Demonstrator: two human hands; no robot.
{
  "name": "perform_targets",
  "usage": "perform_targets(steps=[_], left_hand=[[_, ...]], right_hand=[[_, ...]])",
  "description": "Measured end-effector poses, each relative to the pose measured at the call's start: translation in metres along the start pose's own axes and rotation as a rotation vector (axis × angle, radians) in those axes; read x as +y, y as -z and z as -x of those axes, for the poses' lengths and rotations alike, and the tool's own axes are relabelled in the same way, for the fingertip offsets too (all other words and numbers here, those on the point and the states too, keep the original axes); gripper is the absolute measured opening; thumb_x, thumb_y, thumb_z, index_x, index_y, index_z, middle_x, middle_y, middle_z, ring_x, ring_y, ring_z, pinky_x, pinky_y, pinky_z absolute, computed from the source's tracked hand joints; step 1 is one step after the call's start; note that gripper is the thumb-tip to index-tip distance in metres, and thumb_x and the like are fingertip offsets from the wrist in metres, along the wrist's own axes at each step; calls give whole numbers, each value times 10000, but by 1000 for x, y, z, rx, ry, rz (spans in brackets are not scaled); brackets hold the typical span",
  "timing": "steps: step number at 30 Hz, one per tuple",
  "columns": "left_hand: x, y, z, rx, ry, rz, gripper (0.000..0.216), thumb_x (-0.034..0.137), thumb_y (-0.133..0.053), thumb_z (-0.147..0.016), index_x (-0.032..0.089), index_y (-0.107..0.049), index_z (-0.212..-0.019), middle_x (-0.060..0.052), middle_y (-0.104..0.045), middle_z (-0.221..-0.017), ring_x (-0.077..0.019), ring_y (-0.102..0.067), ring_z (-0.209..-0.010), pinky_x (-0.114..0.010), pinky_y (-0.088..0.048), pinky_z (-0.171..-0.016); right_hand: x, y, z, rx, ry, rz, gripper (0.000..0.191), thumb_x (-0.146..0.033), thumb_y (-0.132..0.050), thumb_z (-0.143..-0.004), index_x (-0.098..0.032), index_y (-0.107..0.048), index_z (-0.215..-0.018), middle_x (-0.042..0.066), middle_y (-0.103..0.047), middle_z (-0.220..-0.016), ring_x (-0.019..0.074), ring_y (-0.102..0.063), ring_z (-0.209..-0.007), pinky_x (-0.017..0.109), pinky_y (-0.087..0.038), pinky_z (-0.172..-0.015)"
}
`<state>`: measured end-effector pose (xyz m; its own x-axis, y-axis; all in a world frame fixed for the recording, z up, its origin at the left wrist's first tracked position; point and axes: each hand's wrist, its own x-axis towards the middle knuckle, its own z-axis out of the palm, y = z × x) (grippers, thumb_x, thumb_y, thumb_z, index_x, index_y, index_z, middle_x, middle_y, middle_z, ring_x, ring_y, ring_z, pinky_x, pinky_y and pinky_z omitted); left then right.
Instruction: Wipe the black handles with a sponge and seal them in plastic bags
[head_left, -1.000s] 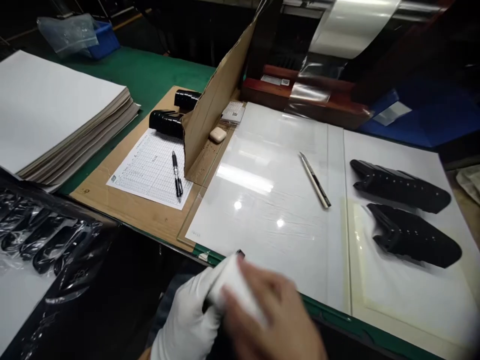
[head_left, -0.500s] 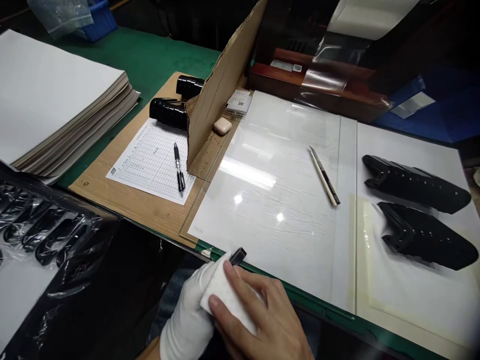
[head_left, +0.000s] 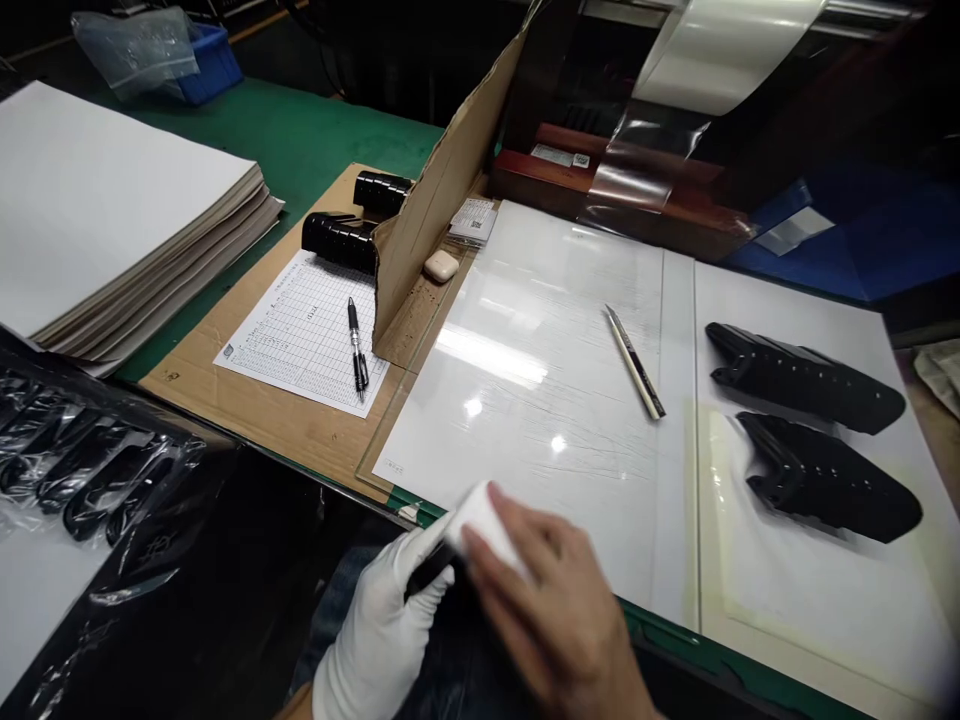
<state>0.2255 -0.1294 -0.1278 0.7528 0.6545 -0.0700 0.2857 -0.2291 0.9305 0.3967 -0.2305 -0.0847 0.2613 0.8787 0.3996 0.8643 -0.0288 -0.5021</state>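
My left hand (head_left: 386, 620), in a white glove, is closed on a small black part (head_left: 430, 571) in front of the table edge. Most of that part is hidden by the glove and the cloth. My bare right hand (head_left: 559, 600) is slightly blurred and presses a folded white cloth (head_left: 484, 520) against the part's upper end. A craft knife (head_left: 634, 362) lies beyond them on the glass-covered sheet (head_left: 525, 430). Two perforated black parts (head_left: 832, 475) rest on the white surface to the right.
A cardboard divider (head_left: 442, 180) stands upright behind a pale case (head_left: 441, 265). Left of it are a printed form (head_left: 292, 330), a pen (head_left: 356, 345) and glossy black pieces (head_left: 337, 240). A paper stack (head_left: 127, 200) and bagged black parts (head_left: 82, 470) are at the left.
My right hand has moved the cloth up over the part's end, and more black shows by my left thumb. The view has shifted slightly.
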Motion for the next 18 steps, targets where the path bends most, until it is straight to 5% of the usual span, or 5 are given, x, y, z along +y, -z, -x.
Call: perform_targets(steps=[5,8,11,14,18], left_hand=[[3,3,1,-19,54,31,423,300,-560,-1014,353,-558,-1434,-27,-661,-1378,-179,-639,-1240,-256,-486,-1085],[11,7,-2,-37,129,36,404,377,-566,-1003,311,-606,-1399,-55,-718,-1245,-185,-696,-1069,-266,-530,-999],[22,6,-8,-58,321,141,487,517,-518,-997,221,-630,-1367,-50,-733,-845,-159,-666,-698,-244,-565,-709],[30,-3,-14,99,529,380,717,712,-398,-954,146,-645,-1317,-9,-600,-571,-147,-514,-447,-237,-433,-423],[41,-12,-25,200,621,597,807,802,-352,-907,187,-622,-1353,29,-529,-524,-100,-373,-394,-187,-304,-369]], right_hand=[[5,-1,2,-41,-48,-38,440,-67,-592,-955,-183,-588,-1379,176,-532,-1473,309,-535,-1176,486,-562,-837],[11,-1,1,-17,-93,77,403,-79,-573,-966,-201,-614,-1348,177,-526,-1478,344,-521,-1208,551,-540,-852],[7,-6,-1,26,-183,105,404,-119,-557,-983,-232,-599,-1369,171,-490,-1512,339,-520,-1239,568,-539,-887],[-7,-15,-3,16,-77,-74,480,-69,-492,-978,-241,-549,-1422,163,-408,-1573,312,-467,-1344,522,-544,-947],[-9,-19,-4,10,-77,-146,534,-33,-463,-972,-290,-534,-1434,133,-416,-1574,298,-431,-1385,563,-503,-1004]])
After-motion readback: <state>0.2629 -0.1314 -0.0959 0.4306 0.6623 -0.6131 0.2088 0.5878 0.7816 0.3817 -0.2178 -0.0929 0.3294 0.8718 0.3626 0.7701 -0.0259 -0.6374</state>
